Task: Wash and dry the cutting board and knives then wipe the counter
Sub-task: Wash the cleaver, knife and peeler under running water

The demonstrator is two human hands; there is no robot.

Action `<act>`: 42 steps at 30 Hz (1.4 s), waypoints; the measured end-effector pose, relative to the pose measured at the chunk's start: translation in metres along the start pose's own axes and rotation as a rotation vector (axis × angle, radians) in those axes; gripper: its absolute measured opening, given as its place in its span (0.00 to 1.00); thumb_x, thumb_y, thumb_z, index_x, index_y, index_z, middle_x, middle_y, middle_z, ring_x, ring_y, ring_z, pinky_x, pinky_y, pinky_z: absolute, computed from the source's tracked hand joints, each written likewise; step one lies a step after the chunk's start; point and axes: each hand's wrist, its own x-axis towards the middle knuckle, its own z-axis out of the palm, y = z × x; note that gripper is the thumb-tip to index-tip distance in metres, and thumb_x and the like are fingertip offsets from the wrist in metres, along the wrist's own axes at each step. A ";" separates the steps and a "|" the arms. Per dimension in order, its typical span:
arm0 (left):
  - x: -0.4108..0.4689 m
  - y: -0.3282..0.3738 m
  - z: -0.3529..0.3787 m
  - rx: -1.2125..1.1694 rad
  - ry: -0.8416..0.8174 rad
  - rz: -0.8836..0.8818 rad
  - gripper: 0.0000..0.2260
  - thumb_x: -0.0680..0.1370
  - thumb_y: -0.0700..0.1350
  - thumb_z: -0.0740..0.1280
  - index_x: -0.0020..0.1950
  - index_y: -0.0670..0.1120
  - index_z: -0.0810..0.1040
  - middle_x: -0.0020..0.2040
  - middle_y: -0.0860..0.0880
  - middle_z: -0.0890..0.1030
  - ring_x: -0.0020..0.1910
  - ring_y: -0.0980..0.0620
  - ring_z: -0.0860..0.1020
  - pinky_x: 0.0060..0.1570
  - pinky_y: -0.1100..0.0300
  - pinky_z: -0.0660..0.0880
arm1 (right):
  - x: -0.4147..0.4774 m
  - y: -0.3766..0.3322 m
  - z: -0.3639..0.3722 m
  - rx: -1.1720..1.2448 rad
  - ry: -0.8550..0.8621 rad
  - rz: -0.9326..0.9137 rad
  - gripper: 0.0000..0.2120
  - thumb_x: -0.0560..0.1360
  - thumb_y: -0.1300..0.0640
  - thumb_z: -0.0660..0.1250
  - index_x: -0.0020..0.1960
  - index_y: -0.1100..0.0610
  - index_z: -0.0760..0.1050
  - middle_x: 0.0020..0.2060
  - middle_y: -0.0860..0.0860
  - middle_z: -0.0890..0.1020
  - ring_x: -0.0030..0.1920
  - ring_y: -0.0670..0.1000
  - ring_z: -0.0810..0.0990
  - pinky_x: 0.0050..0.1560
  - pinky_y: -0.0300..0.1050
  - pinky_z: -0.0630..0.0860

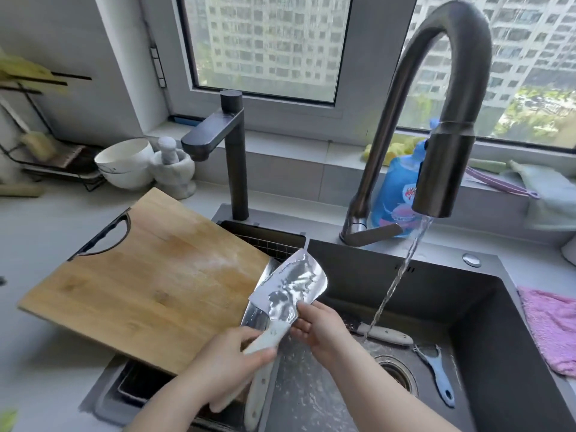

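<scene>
My left hand [230, 360] grips the white handle of a wet cleaver [296, 285] over the sink [498, 353], my right hand [321, 330] pinches the blade's heel, and a second cleaver [255, 397] lies just beneath. Right of my hands a third knife [386, 335] lies under the running water. The cutting board [140, 275] rests to their left across the sink's edge, and the faucet [445, 169] arches beyond.

Left hand [230, 366]: lower centre of frame, fingers curled round handle of cleaver [293, 285].
Right hand [318, 330]: just right of it, thumb and fingertips pinching blade edge.
Forearms: bare, rising from bottom edge, converging.
</scene>
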 end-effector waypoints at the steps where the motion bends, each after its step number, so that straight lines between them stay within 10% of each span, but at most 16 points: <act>1: 0.002 -0.003 -0.005 -0.094 -0.022 -0.014 0.03 0.75 0.52 0.66 0.42 0.55 0.76 0.38 0.58 0.81 0.39 0.62 0.79 0.35 0.69 0.70 | 0.002 0.000 0.004 -0.011 -0.015 0.003 0.08 0.77 0.66 0.58 0.43 0.61 0.74 0.27 0.49 0.83 0.26 0.45 0.80 0.29 0.36 0.76; 4: 0.006 -0.012 -0.010 -0.258 -0.023 -0.067 0.10 0.76 0.48 0.66 0.35 0.49 0.76 0.23 0.54 0.76 0.22 0.61 0.74 0.25 0.69 0.68 | 0.012 0.001 0.017 -0.068 -0.008 0.052 0.10 0.78 0.66 0.57 0.40 0.61 0.72 0.28 0.53 0.78 0.26 0.47 0.75 0.27 0.36 0.76; 7: 0.007 -0.019 -0.003 -0.243 0.085 -0.058 0.10 0.75 0.47 0.67 0.34 0.52 0.78 0.24 0.54 0.77 0.25 0.58 0.74 0.28 0.66 0.67 | 0.018 0.002 0.028 -0.141 0.101 0.057 0.09 0.79 0.63 0.56 0.40 0.60 0.69 0.26 0.51 0.71 0.24 0.46 0.68 0.21 0.35 0.69; 12: 0.010 -0.027 0.011 -0.168 0.242 -0.065 0.10 0.75 0.50 0.66 0.34 0.54 0.76 0.31 0.52 0.79 0.31 0.56 0.74 0.30 0.63 0.64 | 0.020 0.015 0.020 -0.346 0.333 -0.136 0.03 0.78 0.58 0.58 0.51 0.54 0.69 0.45 0.49 0.74 0.44 0.47 0.72 0.48 0.41 0.70; 21: 0.037 -0.040 0.034 -0.019 0.283 -0.166 0.06 0.77 0.54 0.61 0.44 0.54 0.75 0.35 0.54 0.77 0.39 0.50 0.76 0.29 0.63 0.65 | 0.018 0.020 0.004 -0.156 0.118 -0.011 0.12 0.82 0.54 0.51 0.59 0.57 0.69 0.53 0.51 0.75 0.54 0.49 0.74 0.63 0.44 0.69; 32: 0.057 -0.033 0.053 0.133 0.236 -0.152 0.09 0.77 0.56 0.60 0.48 0.52 0.73 0.50 0.50 0.81 0.50 0.47 0.78 0.38 0.61 0.67 | 0.021 0.029 -0.006 -0.124 0.027 -0.013 0.10 0.81 0.56 0.53 0.54 0.55 0.72 0.52 0.49 0.80 0.54 0.46 0.78 0.47 0.36 0.76; 42: 0.054 -0.030 0.060 0.183 0.294 -0.127 0.17 0.78 0.54 0.61 0.62 0.46 0.67 0.61 0.48 0.71 0.58 0.48 0.72 0.49 0.59 0.68 | 0.014 0.033 -0.013 -0.136 0.017 -0.008 0.09 0.81 0.57 0.54 0.51 0.54 0.73 0.49 0.47 0.79 0.54 0.47 0.77 0.56 0.41 0.73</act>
